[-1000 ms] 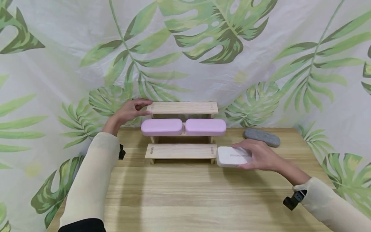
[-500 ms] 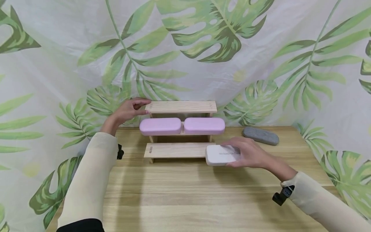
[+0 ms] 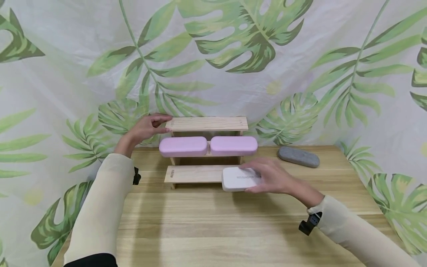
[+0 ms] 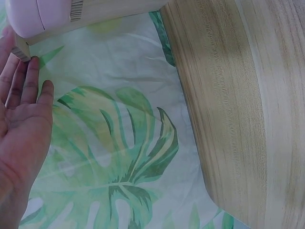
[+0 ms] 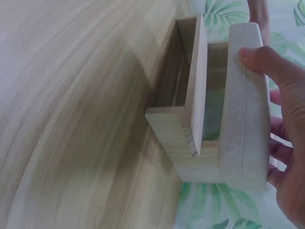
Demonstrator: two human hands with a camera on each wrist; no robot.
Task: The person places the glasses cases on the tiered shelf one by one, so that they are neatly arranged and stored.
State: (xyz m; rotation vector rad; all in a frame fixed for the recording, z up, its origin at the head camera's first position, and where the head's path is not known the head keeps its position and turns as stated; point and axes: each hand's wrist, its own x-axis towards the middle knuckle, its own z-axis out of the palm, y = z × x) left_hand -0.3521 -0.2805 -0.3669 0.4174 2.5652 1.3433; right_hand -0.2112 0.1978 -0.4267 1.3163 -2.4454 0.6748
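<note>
My right hand (image 3: 275,176) grips a white glasses case (image 3: 240,180) with printed lettering, thumb on the near side and fingers on the far side. In the right wrist view the white case (image 5: 245,109) is held above the bottom board of a three-tier wooden display stand (image 5: 193,95). Two pink glasses cases (image 3: 183,146) lie end to end on the middle step. At the top board's left end, my left hand (image 3: 146,128) holds the stand (image 3: 207,124) between thumb and fingers. The left wrist view shows those fingers (image 4: 31,83) against the board's end.
A grey felt-like glasses case (image 3: 298,156) lies at the back right of the wooden table (image 3: 200,226). Behind the table hangs a leaf-print cloth (image 3: 233,85), close to the stand's back.
My right hand has moved left with the white case, from beside the stand's right end to over the bottom step's right part. The left hand stays on the stand.
</note>
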